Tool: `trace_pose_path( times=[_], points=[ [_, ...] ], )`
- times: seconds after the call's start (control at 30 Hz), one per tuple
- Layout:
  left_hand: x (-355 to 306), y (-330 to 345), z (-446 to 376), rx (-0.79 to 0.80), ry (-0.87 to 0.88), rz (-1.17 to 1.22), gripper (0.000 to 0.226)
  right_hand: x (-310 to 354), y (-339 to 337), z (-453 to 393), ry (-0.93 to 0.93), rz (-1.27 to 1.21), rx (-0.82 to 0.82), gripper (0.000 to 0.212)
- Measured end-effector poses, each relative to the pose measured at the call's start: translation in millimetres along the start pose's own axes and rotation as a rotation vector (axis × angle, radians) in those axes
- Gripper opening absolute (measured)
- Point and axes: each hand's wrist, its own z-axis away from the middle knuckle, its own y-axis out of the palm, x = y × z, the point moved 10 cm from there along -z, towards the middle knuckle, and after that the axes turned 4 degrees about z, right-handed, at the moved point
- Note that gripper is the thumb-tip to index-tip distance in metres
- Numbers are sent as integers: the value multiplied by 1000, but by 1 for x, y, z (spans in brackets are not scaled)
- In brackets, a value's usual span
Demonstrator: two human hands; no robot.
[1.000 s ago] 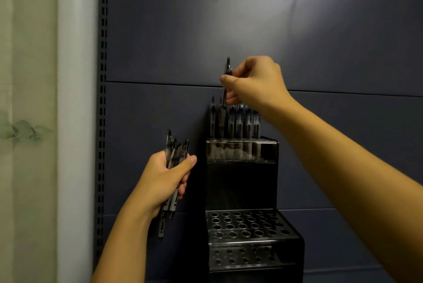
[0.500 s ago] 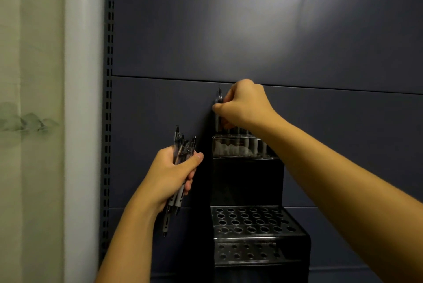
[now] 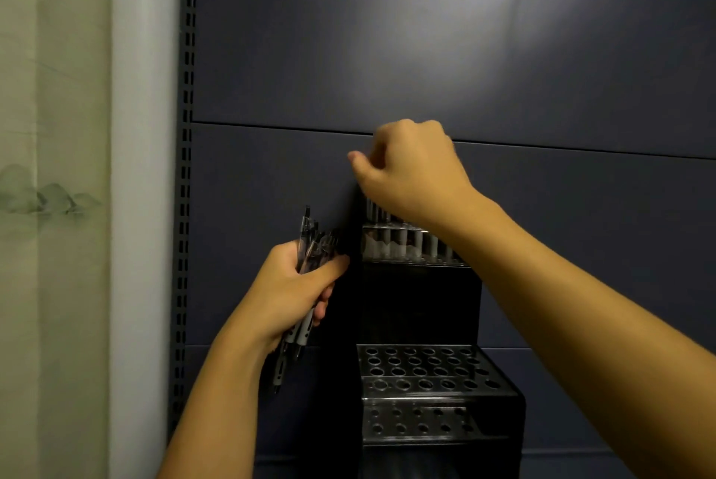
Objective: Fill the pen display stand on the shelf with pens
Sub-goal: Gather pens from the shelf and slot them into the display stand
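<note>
- Left hand [image 3: 288, 284]: fingers wrapped round a spare bundle of pens [image 3: 310, 250], held just left of the pen display stand [image 3: 422, 327].
- Stand: against the shelf's back panel [image 3: 426, 52]; top tier [image 3: 403, 246] holds pens, lower tier holes [image 3: 422, 366] empty.
- Right hand [image 3: 410, 168]: fingers curled over the top tier; whether they pinch a pen cannot be told.
- Advice: seat each pen vertically, fully down, before letting go.

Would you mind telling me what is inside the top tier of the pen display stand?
The top tier holds a row of upright pens, their barrels showing through its clear front. The right hand covers their tops, so what its fingers grip is hidden.
</note>
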Motion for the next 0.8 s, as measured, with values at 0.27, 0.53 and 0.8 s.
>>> trace_pose_path(
  times=[0.27, 0.53, 0.8],
  points=[
    [-12, 10, 8, 80, 38, -81, 29, 41, 52, 26, -180, -157, 599, 22],
    [-10, 6, 6, 68, 45, -63, 24, 22, 46, 16, 40, -516, 492, 18],
    [-2, 3, 2, 41, 15, -14, 21, -18, -17, -15, 229, -964, 109, 14]
  ],
)
